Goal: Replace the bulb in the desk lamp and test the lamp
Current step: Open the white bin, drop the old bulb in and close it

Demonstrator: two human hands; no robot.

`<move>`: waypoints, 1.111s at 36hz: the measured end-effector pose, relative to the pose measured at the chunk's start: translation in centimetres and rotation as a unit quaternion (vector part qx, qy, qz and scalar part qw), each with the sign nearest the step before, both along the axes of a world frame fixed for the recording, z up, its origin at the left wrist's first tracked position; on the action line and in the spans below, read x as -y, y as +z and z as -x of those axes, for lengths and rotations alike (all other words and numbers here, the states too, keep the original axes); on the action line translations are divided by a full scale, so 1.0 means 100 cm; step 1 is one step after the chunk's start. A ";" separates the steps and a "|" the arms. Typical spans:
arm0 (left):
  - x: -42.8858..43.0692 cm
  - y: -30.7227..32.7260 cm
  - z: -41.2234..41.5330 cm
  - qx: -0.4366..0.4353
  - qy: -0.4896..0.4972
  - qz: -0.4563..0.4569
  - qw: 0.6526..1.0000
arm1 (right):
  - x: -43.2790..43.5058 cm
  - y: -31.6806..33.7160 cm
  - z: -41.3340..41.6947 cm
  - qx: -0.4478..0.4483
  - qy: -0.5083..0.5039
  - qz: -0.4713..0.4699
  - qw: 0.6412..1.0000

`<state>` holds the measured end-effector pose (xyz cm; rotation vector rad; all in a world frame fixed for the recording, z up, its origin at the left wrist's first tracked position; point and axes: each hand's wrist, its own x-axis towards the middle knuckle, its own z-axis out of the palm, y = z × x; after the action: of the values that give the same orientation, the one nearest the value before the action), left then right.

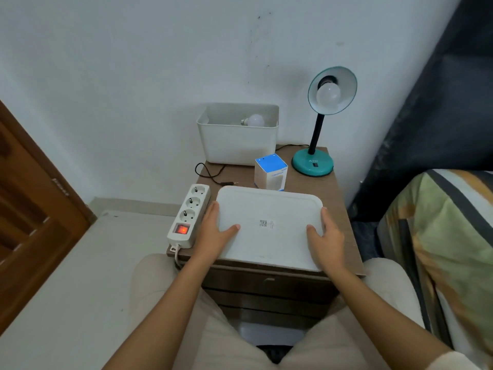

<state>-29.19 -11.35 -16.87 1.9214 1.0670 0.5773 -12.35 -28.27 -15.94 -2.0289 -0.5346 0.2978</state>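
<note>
Leftmost, a white power strip (190, 209), red switch lit, lies along the left edge of the brown wooden desk (336, 198), beside the left hand (213, 233), whose thumb and fingers grip the left rim of a white rectangular plastic tray (269, 206). Behind stand a white plastic bin (237, 142) holding a loose white bulb (254, 120) and a blue-and-white cardboard box (270, 170). The right hand (326, 241) grips the right rim; the teal desk lamp (312, 164), with a fitted white bulb (328, 94), stands at the far right corner.

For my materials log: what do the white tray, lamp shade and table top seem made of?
White tray: likely matte plastic, given its moulded rounded rim.
Lamp shade: probably painted metal, teal edge, glossy white inside.
Table top: brown wood or wood-look laminate; faint grain shows.
</note>
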 end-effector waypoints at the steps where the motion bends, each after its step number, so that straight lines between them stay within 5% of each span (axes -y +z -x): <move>1: 0.000 0.008 -0.001 0.008 0.001 -0.003 1.000 | 0.000 0.008 0.000 0.006 -0.001 -0.005 1.000; 18: -0.125 0.124 -0.055 0.076 0.048 -0.030 0.995 | -0.138 0.133 -0.067 0.051 0.074 -0.071 0.993; 40: -0.289 0.119 -0.164 -0.024 0.048 -0.030 0.998 | -0.305 0.114 -0.173 0.022 0.092 -0.035 0.995</move>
<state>-12.81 17.56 -4.96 1.9516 1.1909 0.6257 4.99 2.24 -4.55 -1.9257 -0.7506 0.3409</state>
